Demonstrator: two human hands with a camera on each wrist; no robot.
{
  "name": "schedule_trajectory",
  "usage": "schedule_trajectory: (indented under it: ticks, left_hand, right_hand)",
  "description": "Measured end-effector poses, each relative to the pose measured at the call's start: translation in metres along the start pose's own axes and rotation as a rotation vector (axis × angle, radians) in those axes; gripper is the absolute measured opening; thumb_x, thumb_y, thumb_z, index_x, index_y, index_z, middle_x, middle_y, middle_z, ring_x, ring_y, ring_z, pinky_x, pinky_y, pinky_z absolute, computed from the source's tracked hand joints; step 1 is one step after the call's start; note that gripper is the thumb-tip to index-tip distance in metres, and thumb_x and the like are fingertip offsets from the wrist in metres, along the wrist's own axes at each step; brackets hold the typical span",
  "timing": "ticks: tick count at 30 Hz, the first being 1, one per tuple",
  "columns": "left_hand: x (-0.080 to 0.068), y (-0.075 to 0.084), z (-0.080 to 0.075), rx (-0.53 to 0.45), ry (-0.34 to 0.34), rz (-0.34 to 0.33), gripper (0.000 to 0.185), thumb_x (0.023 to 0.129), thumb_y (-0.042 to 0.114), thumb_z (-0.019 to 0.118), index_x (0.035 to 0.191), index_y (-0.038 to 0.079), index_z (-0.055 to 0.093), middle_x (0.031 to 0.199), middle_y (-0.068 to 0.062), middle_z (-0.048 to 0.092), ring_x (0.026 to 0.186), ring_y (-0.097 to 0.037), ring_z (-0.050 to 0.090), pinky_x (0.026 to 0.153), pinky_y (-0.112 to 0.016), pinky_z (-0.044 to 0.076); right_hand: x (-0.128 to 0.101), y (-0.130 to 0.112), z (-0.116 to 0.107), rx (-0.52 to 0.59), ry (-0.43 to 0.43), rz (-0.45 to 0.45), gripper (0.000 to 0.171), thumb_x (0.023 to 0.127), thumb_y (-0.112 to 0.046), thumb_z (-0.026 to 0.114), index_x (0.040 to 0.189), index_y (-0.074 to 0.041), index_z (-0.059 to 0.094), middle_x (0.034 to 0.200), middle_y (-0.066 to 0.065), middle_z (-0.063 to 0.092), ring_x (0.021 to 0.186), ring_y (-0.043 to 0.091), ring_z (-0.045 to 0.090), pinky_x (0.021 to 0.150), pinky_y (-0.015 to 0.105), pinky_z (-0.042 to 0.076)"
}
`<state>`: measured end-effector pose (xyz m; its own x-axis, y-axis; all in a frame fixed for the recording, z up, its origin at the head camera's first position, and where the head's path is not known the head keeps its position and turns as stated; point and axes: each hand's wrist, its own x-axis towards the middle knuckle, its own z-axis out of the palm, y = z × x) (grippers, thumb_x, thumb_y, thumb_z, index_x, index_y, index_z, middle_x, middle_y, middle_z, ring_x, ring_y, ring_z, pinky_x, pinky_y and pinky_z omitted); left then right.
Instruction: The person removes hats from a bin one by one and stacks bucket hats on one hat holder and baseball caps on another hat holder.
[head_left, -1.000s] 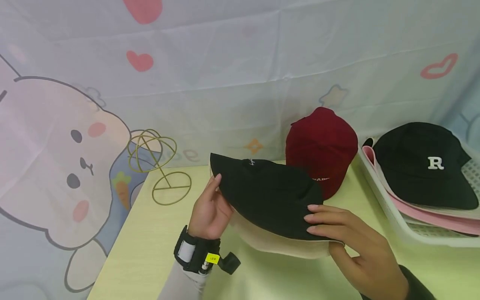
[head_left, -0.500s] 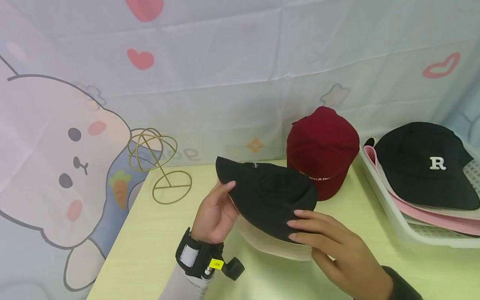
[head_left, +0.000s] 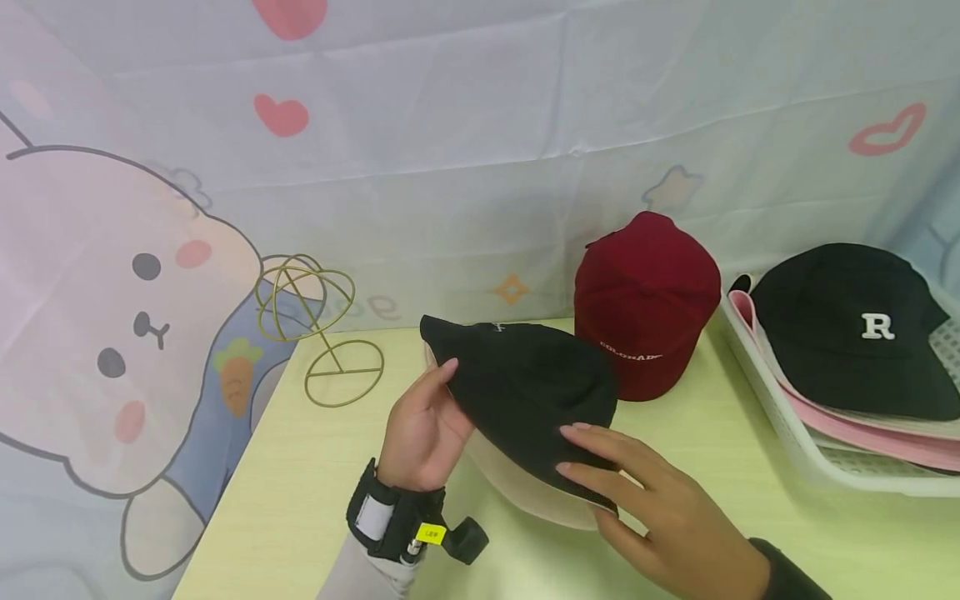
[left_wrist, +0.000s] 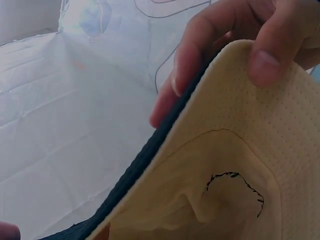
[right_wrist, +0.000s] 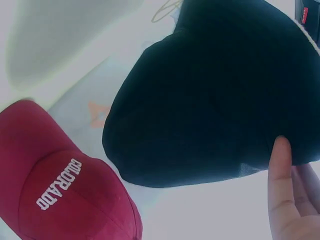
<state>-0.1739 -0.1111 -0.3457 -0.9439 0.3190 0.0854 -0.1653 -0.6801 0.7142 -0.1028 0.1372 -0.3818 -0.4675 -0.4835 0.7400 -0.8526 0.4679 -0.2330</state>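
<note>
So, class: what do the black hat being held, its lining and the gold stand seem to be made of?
Black hat: matte woven cloth, probably cotton; it bends softly where the left hand and right hand pinch its brim. Lining: cream fabric dotted with tiny holes, likely a mesh knit. Gold stand: thin bent wire with a brassy sheen, apparently metal.

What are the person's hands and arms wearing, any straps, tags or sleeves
Both hands are bare. The left hand has a black wrist strap with a grey panel, a small yellow tag and a black camera knob, above a light grey sleeve. The right hand ends in a dark sleeve.
</note>
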Motion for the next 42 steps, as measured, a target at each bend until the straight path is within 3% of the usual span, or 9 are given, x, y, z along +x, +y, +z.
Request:
schedule_trajectory:
  ticks: [7,13,18,20,23,26,28,36,42]
  left_hand:
    - [-0.003,0.002,0.001,-0.029,0.024,0.031,0.034,0.111,0.015,0.025,0.142,0.009,0.038,0.139,0.001,0.055,0.131,-0.009,0.056,0.115,-0.029,0.043]
    - [-0.004,0.003,0.002,-0.03,-0.005,0.051,0.045,0.111,0.016,0.021,0.156,0.011,0.026,0.149,0.001,0.048,0.136,-0.008,0.051,0.117,-0.029,0.041]
    - [-0.006,0.006,0.001,-0.041,-0.004,0.072,0.05,0.111,0.017,0.017,0.161,0.017,0.018,0.163,0.0,0.032,0.139,-0.008,0.049,0.117,-0.03,0.041]
    - [-0.007,0.007,0.001,-0.053,-0.001,0.083,0.051,0.111,0.018,0.016,0.162,0.02,0.015,0.166,0.002,0.026,0.14,-0.007,0.047,0.116,-0.03,0.041]
    - [-0.009,0.008,0.001,-0.079,-0.015,0.097,0.052,0.111,0.019,0.015,0.163,0.024,0.01,0.168,0.006,0.021,0.143,-0.007,0.042,0.117,-0.029,0.04]
    - [-0.01,0.009,0.001,-0.105,-0.036,0.109,0.052,0.111,0.019,0.015,0.163,0.025,0.009,0.169,0.007,0.019,0.144,-0.006,0.041,0.118,-0.029,0.039]
    - [-0.011,0.009,0.001,-0.125,-0.047,0.114,0.052,0.111,0.02,0.015,0.163,0.025,0.01,0.168,0.007,0.019,0.144,-0.006,0.042,0.119,-0.029,0.038]
    - [-0.016,0.011,0.006,-0.195,-0.113,0.133,0.05,0.112,0.021,0.016,0.162,0.023,0.011,0.166,0.007,0.023,0.142,-0.005,0.046,0.119,-0.029,0.038]
    - [-0.024,0.013,0.014,-0.205,-0.135,0.149,0.049,0.113,0.021,0.017,0.162,0.023,0.013,0.16,0.012,0.035,0.139,-0.003,0.048,0.119,-0.027,0.038]
  right_hand:
    - [0.0,-0.002,0.001,-0.009,-0.011,0.064,0.05,0.104,-0.043,0.047,0.138,-0.007,0.058,0.145,0.013,0.053,0.125,0.017,0.052,0.113,0.007,0.031]
    - [0.001,0.002,0.001,0.042,0.12,0.024,0.054,0.103,-0.043,0.053,0.132,0.001,0.059,0.138,0.017,0.057,0.131,0.014,0.05,0.114,0.01,0.033]
    - [0.001,0.013,-0.003,0.064,0.24,0.084,0.054,0.105,-0.04,0.051,0.129,0.007,0.059,0.131,0.018,0.059,0.13,0.007,0.051,0.113,0.013,0.036]
    - [-0.001,0.019,-0.004,0.065,0.288,0.139,0.048,0.105,-0.035,0.052,0.127,0.007,0.06,0.126,0.018,0.061,0.122,0.004,0.053,0.108,0.012,0.038]
    - [-0.004,0.029,-0.003,0.076,0.314,0.243,0.034,0.101,-0.012,0.057,0.13,0.005,0.06,0.123,0.017,0.061,0.114,0.002,0.054,0.1,0.01,0.041]
    - [-0.008,0.035,-0.001,0.065,0.255,0.352,0.047,0.09,0.009,0.058,0.136,0.002,0.056,0.127,0.015,0.059,0.116,0.002,0.052,0.096,0.007,0.041]
    - [-0.011,0.038,0.002,0.056,0.198,0.406,0.054,0.087,0.015,0.056,0.139,0.0,0.052,0.13,0.014,0.057,0.119,0.003,0.049,0.096,0.005,0.039]
    - [-0.02,0.046,0.018,0.133,0.026,0.523,0.049,0.098,0.008,0.048,0.144,-0.008,0.046,0.133,0.004,0.057,0.116,0.01,0.056,0.091,0.009,0.044]
    - [-0.026,0.047,0.03,0.342,-0.057,0.622,0.042,0.102,0.003,0.044,0.142,-0.011,0.045,0.126,0.001,0.06,0.108,0.008,0.063,0.084,0.024,0.056]
